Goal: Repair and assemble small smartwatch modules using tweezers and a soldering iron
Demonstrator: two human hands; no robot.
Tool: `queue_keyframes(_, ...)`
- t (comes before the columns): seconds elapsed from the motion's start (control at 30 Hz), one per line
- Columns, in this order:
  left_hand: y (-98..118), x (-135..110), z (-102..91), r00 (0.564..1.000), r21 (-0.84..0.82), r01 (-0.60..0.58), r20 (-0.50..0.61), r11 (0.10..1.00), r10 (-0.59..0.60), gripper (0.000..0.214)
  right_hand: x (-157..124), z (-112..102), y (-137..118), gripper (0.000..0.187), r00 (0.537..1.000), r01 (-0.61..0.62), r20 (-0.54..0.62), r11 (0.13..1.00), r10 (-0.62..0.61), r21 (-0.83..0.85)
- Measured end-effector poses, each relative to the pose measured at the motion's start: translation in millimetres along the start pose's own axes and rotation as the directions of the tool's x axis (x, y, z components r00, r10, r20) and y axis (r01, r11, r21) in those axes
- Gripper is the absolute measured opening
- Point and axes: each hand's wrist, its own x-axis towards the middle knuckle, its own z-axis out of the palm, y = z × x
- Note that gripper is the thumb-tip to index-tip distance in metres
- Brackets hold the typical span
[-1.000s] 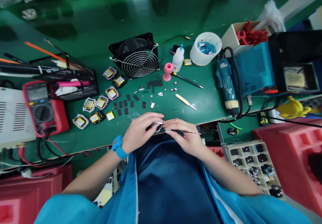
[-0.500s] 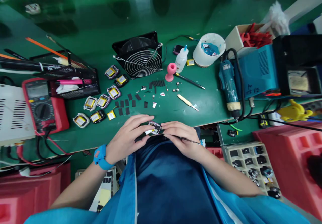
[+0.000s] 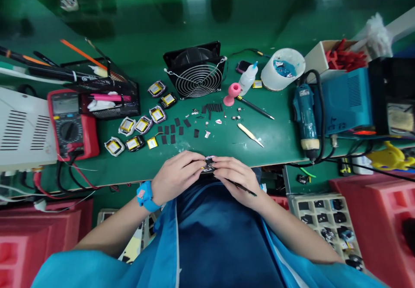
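We hold a small watch-like case (image 3: 209, 166) between our hands at the front edge of the green desk (image 3: 223, 143). Our left hand (image 3: 180, 175) has its grip closed on the case's left side; our right hand (image 3: 239, 173) touches the other side, its grip closed around a slim dark tool (image 3: 244, 188). Beyond lie black pads (image 3: 173, 129), a loose battery (image 3: 152, 143) and a pale-handled blade (image 3: 248, 132). Farther back we see a fan (image 3: 199, 80) near a pink stand (image 3: 232, 93).
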Motion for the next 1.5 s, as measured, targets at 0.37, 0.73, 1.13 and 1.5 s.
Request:
queue_keyframes(0.37, -1, 2, -0.2, 0.999, 0.027, -0.027, 0.033, 0.999, 0.026, 0.008, -2, 0, 4, 0.022, 1.0, 0.024, 0.011, 1.0, -0.023, -0.014)
queue_keyframes(0.73, -4, 2, 1.3, 0.981, 0.145, -0.193, 0.013, 0.97, 0.193, 0.012, -1, 4, -3, 0.022, 0.941, -0.237, -0.198, 0.953, 0.274, 0.19)
queue_keyframes(1.13, 0, -2, 4.5, 0.988, 0.169, -0.152, -0.013, 0.974, 0.157, 0.019, 1, -1, -6, 0.014, 0.857, -0.399, -0.192, 0.85, 0.479, 0.343)
queue_keyframes(1.5, 7, 3, 2.3, 0.987, 0.243, -0.158, 0.041, 0.957, 0.152, 0.016, 8, -3, -8, 0.006, 0.74, -0.472, -0.175, 0.686, 0.65, 0.553)
